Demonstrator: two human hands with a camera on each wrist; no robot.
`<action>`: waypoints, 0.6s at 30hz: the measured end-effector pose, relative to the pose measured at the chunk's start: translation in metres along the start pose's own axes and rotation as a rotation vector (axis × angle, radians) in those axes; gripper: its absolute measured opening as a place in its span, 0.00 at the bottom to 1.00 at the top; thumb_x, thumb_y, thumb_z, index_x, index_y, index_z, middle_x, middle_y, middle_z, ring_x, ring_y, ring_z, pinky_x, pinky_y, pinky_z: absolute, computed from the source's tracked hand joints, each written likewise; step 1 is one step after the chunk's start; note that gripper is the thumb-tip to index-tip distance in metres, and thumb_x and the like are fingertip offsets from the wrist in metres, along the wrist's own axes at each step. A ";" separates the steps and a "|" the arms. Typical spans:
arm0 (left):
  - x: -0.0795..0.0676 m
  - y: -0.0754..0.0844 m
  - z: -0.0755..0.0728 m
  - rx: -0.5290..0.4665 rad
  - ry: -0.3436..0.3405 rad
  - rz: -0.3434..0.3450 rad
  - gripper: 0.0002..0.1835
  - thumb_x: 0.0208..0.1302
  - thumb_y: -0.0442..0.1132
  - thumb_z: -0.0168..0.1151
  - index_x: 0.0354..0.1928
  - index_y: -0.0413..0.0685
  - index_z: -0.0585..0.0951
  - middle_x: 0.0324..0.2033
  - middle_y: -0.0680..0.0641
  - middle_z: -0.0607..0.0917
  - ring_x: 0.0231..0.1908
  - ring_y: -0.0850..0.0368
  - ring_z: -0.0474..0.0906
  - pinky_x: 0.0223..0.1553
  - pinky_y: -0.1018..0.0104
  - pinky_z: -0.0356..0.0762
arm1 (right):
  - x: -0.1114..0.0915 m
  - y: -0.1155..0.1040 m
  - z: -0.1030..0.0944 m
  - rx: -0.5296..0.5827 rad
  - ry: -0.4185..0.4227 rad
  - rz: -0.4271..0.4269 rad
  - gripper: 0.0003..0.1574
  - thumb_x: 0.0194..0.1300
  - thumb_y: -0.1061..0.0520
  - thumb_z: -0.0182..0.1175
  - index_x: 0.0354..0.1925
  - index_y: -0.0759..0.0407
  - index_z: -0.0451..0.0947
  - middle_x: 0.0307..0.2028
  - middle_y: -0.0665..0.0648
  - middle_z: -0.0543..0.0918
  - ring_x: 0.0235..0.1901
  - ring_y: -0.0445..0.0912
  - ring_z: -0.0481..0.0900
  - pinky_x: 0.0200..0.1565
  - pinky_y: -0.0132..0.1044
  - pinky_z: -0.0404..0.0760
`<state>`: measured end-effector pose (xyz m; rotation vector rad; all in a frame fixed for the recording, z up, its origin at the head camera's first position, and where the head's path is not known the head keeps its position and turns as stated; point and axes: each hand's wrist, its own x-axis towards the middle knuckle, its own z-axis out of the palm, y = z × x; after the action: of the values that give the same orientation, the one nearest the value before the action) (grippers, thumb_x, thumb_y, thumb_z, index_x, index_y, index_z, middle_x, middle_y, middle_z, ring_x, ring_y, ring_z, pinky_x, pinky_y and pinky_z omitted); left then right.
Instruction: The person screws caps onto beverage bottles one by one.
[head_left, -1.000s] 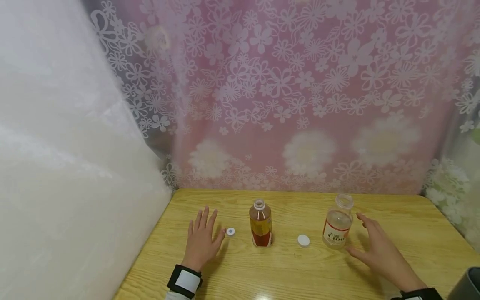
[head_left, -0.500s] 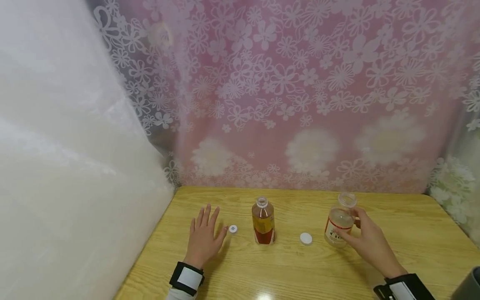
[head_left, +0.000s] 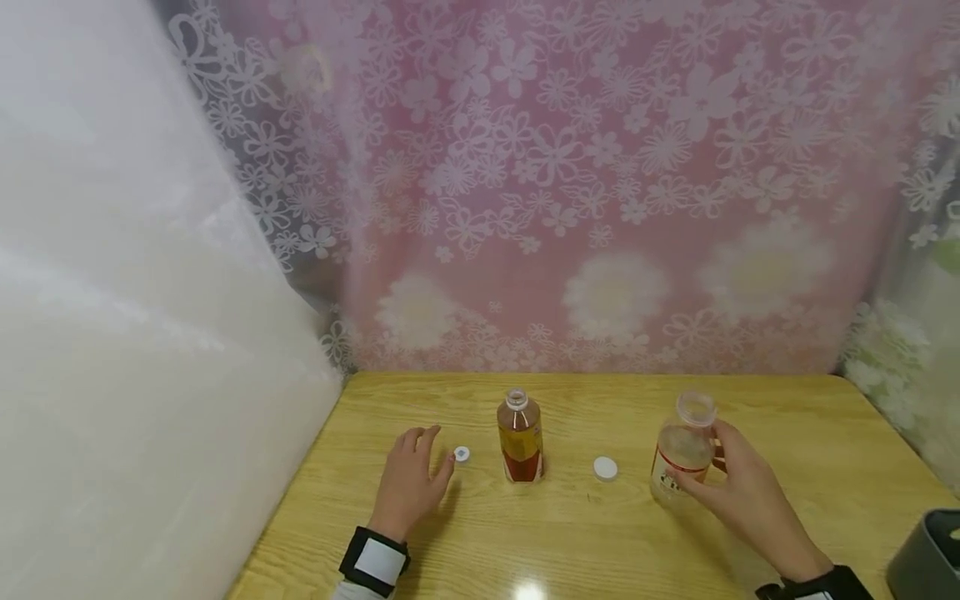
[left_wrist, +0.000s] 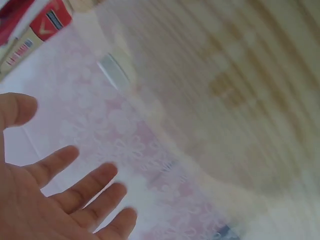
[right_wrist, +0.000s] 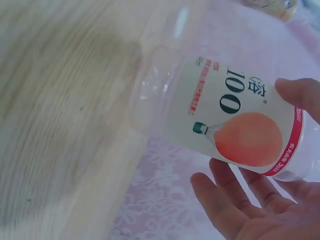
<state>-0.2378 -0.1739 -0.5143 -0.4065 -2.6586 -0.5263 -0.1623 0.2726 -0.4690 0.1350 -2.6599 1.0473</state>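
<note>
My right hand grips an open-topped clear plastic bottle, thumb across its label and fingers round the far side. The bottle tilts slightly. Up close in the right wrist view, the label carries "100" and an orange fruit picture. A white lid lies on the table left of this bottle. My left hand has relaxed, slightly bent fingers and holds nothing. Its thumb tip is right beside a small white bottle cap. A capless drink bottle with a yellow and red label stands upright between the hands.
The wooden table backs onto a pink floral curtain. White sheeting slopes along the left side. A dark grey container stands at the right front corner.
My right hand has moved left from beside the clear bottle and closed round it; the bottle now tilts a little. My left fingers have bent slightly, the hand staying by the small cap.
</note>
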 end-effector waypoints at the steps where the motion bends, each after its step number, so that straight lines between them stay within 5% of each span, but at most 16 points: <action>1: -0.001 0.003 0.000 0.003 0.010 0.018 0.26 0.69 0.49 0.65 0.62 0.41 0.79 0.53 0.38 0.81 0.54 0.39 0.78 0.54 0.43 0.76 | -0.004 -0.004 -0.001 0.009 -0.011 0.005 0.55 0.59 0.40 0.74 0.71 0.65 0.60 0.60 0.69 0.73 0.54 0.66 0.77 0.49 0.62 0.81; 4: -0.003 0.014 0.002 0.004 -0.003 0.071 0.18 0.68 0.46 0.67 0.51 0.40 0.83 0.40 0.43 0.82 0.38 0.47 0.78 0.39 0.53 0.78 | -0.016 -0.017 -0.004 0.042 -0.042 0.010 0.51 0.58 0.39 0.75 0.68 0.61 0.63 0.58 0.65 0.74 0.54 0.63 0.78 0.46 0.57 0.84; 9: -0.003 0.037 0.001 -0.049 -0.104 0.103 0.12 0.65 0.45 0.68 0.36 0.42 0.83 0.26 0.50 0.79 0.25 0.59 0.70 0.27 0.66 0.69 | -0.035 -0.040 -0.002 0.116 -0.089 0.018 0.49 0.56 0.39 0.76 0.67 0.54 0.66 0.58 0.59 0.75 0.54 0.59 0.79 0.40 0.48 0.87; 18: 0.001 0.095 0.007 -0.151 -0.344 0.214 0.12 0.68 0.47 0.65 0.36 0.46 0.85 0.21 0.57 0.78 0.19 0.69 0.67 0.20 0.73 0.67 | -0.061 -0.074 0.011 0.200 -0.127 -0.011 0.49 0.53 0.40 0.79 0.66 0.42 0.66 0.54 0.50 0.78 0.52 0.51 0.81 0.38 0.41 0.87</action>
<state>-0.2076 -0.0869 -0.4915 -0.8872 -2.8565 -0.6408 -0.0928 0.2096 -0.4462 0.2639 -2.6549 1.3415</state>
